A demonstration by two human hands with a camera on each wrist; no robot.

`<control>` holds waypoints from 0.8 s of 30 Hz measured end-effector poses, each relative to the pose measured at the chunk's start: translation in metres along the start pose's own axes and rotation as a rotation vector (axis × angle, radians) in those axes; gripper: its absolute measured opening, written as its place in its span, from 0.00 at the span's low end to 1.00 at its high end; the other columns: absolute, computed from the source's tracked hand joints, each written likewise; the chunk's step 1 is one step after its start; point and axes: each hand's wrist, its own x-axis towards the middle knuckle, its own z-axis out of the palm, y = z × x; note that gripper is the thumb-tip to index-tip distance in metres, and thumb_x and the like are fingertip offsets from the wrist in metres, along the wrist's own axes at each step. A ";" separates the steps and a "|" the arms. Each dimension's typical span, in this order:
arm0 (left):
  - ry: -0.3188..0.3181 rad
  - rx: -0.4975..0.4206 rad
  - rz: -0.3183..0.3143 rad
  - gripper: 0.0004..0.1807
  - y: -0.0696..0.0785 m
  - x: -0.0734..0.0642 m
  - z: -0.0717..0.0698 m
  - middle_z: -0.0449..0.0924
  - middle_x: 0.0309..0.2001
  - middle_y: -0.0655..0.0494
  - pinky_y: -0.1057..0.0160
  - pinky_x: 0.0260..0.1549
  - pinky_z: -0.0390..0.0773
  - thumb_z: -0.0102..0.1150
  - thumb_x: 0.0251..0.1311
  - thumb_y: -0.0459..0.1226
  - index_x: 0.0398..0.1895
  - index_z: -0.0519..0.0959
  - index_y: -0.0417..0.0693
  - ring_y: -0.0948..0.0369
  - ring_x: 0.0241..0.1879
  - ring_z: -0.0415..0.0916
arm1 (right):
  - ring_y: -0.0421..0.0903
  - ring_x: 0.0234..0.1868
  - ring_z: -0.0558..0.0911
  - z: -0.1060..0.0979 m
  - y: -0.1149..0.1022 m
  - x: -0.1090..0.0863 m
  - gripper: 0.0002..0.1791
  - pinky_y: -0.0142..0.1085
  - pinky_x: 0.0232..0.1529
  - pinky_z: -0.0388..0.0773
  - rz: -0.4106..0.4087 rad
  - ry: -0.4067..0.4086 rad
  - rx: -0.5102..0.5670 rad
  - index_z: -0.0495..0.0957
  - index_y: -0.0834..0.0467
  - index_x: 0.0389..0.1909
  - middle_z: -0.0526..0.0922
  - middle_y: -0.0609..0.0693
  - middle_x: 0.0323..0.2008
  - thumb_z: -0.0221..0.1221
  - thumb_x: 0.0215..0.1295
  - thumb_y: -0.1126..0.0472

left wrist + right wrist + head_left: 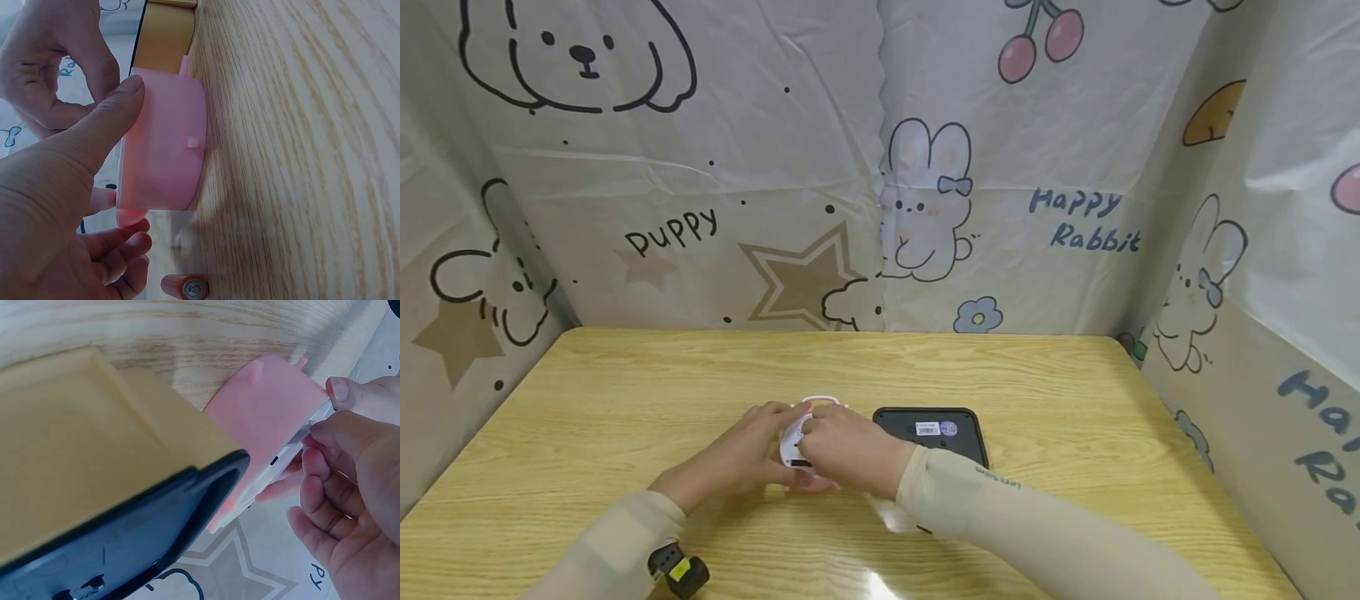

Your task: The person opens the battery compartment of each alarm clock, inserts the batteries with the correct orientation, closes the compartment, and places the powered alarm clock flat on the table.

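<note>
Here's the pink case (165,144) on the bench (625,400), white back (792,437) up: light, stiff, smooth plastic by the look, best steadied around its rim. The left hand (748,446) grips its sides; the right hand (842,442) curls fingertips at the back, pinching or not I can't tell, a battery (187,287) nearby.

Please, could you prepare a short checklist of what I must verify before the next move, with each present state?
1. Left hand gripping the pink case: ok.
2. White face of the case reachable: ok, right hand is there.
3. What the right fingers hold: cannot tell, they hide it.
4. Loose battery in place: not ok, it lies on the table.
5. Black-backed box apart from the case: ok.
</note>
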 end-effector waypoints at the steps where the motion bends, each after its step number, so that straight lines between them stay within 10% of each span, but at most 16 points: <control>1: 0.000 0.007 0.005 0.56 0.000 0.000 0.000 0.72 0.66 0.37 0.37 0.62 0.71 0.79 0.46 0.53 0.78 0.61 0.46 0.40 0.65 0.68 | 0.34 0.42 0.80 0.000 0.000 0.000 0.07 0.26 0.52 0.75 0.000 0.000 -0.001 0.86 0.41 0.36 0.87 0.32 0.37 0.66 0.61 0.58; 24: -0.034 0.003 -0.049 0.57 0.003 -0.001 -0.001 0.70 0.68 0.39 0.39 0.61 0.73 0.79 0.45 0.52 0.79 0.60 0.51 0.44 0.65 0.68 | 0.35 0.42 0.80 -0.016 0.011 -0.005 0.06 0.27 0.58 0.77 0.033 -0.097 0.072 0.87 0.44 0.37 0.88 0.36 0.39 0.71 0.59 0.57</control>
